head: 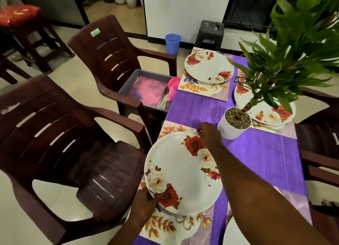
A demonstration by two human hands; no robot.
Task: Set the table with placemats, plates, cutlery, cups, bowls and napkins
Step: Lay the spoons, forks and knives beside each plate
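A white plate with red and cream roses (180,173) lies on a floral placemat (170,224) at the near left of the purple table (266,156). My left hand (145,204) grips its near rim. My right hand (209,134) reaches over the far rim, its fingers pinching something small and pale that I cannot make out. A second rose plate (208,67) sits on its placemat (203,89) at the far left. A third plate (266,110) lies on the right, half hidden by the plant.
A potted plant in a white pot (233,124) stands mid-table beside my right hand. Two brown plastic chairs (60,143) line the left side; the farther one carries a grey tray (146,89) with pink placemats, cutlery and a pink cup (173,87). A blue bin (172,43) stands beyond.
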